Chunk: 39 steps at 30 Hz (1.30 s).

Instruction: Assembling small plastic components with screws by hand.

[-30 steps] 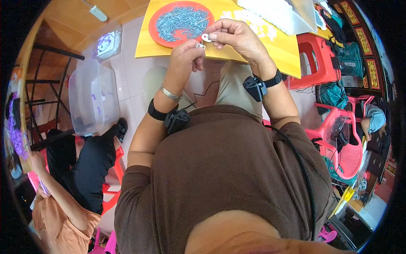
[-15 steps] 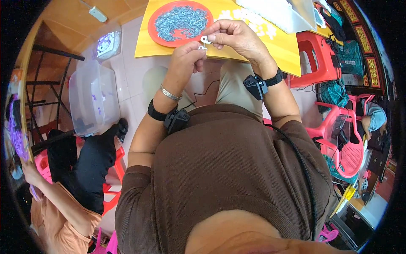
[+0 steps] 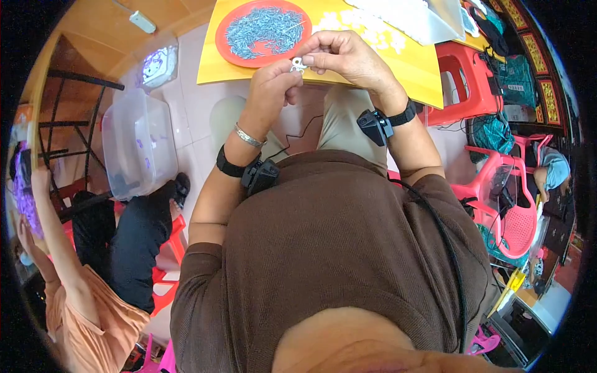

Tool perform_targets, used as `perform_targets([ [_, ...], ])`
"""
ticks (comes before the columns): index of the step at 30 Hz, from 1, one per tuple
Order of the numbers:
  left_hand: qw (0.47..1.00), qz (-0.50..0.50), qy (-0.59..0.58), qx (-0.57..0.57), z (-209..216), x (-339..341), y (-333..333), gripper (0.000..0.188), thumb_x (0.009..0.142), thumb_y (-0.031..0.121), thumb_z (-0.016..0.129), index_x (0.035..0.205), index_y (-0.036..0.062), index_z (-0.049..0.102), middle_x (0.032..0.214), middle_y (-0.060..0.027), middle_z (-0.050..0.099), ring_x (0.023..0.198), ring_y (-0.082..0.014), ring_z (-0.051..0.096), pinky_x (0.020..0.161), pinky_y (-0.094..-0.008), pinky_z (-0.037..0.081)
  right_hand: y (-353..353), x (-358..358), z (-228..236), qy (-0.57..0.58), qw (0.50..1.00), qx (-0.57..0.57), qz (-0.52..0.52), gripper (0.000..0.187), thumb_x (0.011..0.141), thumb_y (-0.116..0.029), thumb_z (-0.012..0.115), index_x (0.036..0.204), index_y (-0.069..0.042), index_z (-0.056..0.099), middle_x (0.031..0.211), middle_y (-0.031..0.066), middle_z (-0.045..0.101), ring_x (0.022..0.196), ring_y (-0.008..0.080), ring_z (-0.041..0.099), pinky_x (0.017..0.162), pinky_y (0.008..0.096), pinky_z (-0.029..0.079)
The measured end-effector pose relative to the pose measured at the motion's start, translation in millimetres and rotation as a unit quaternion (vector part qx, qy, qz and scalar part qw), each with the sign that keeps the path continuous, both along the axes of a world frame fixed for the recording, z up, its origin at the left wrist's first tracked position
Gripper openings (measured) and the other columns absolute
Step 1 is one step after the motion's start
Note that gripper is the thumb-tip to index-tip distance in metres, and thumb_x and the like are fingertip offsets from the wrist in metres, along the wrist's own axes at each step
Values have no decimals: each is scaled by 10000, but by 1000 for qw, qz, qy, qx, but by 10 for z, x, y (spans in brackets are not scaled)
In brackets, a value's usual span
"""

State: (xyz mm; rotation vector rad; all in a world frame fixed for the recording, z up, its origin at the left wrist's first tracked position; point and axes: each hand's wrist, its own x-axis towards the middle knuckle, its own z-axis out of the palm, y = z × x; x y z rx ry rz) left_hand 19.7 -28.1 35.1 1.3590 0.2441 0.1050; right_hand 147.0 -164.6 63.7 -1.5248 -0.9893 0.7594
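Above my lap, at the near edge of the yellow table (image 3: 214, 73), my two hands meet fingertip to fingertip. My left hand (image 3: 275, 86) is closed in a pinch on a small white plastic piece. Between thumb and forefinger, my right hand (image 3: 345, 57) grips a white plastic piece with a round hole (image 3: 298, 63). The two pieces touch or overlap; whether they are joined is too small to tell. Just beyond my hands lies a red round tray (image 3: 222, 46) with a heap of small grey metal pins or screws (image 3: 258, 30).
Several white plastic pieces (image 3: 392, 38) are scattered right of the tray, near a clear bin (image 3: 435, 25). A red stool (image 3: 457, 81) stands to the right. On the left are a clear plastic tub (image 3: 140, 143) and a seated co-worker (image 3: 93, 304) handling purple items.
My right hand has brought its holed white piece down against the piece in my left hand. At the left, the co-worker's arms have shifted, one reaching farther forward.
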Motion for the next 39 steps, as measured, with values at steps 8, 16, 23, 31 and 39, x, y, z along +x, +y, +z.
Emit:
perform_targets([
  [8, 999, -26, 21, 0, -55, -10, 19, 176, 850, 210, 503, 777, 61, 562, 596, 14, 500, 511, -78, 481, 480, -195, 357, -19, -86, -63, -6, 1000, 16, 4, 193, 830, -119, 630, 979, 2, 612, 809, 13, 626, 770, 60, 568, 703, 198, 463],
  [16, 999, -3, 17, -50, -57, 16, -8, 189, 862, 202, 481, 814, 42, 571, 618, -18, 544, 518, -101, 513, 483, -210, 385, -14, -226, -33, -85, 996, 7, -34, 273, 762, -54, 674, 1021, -16, 599, 715, -51, 549, 662, 21, 500, 616, 174, 424],
  [23, 999, 0, 4, -42, -99, 15, -6, 249, 882, 223, 446, 871, 17, 586, 628, -36, 550, 534, -112, 523, 487, -213, 387, -26, -268, -21, -227, 971, 0, -70, 213, 763, -84, 651, 964, -22, 621, 680, -20, 547, 636, 34, 499, 565, 191, 420],
  [31, 996, 57, -7, -74, -98, 37, -100, 219, 851, 200, 471, 748, 30, 564, 563, -23, 526, 444, -93, 484, 413, -195, 354, 4, -310, -15, -324, 942, 4, -91, 254, 718, -132, 642, 955, -41, 625, 784, 134, 627, 689, 242, 618, 642, 318, 499],
  [39, 997, 57, 19, -54, -158, 31, -90, 259, 889, 227, 433, 838, 17, 576, 646, -42, 569, 528, -110, 524, 481, -224, 391, 43, -370, -82, -405, 908, 1, -107, 232, 747, -163, 630, 950, -53, 622, 833, 145, 636, 761, 289, 622, 665, 360, 499],
])
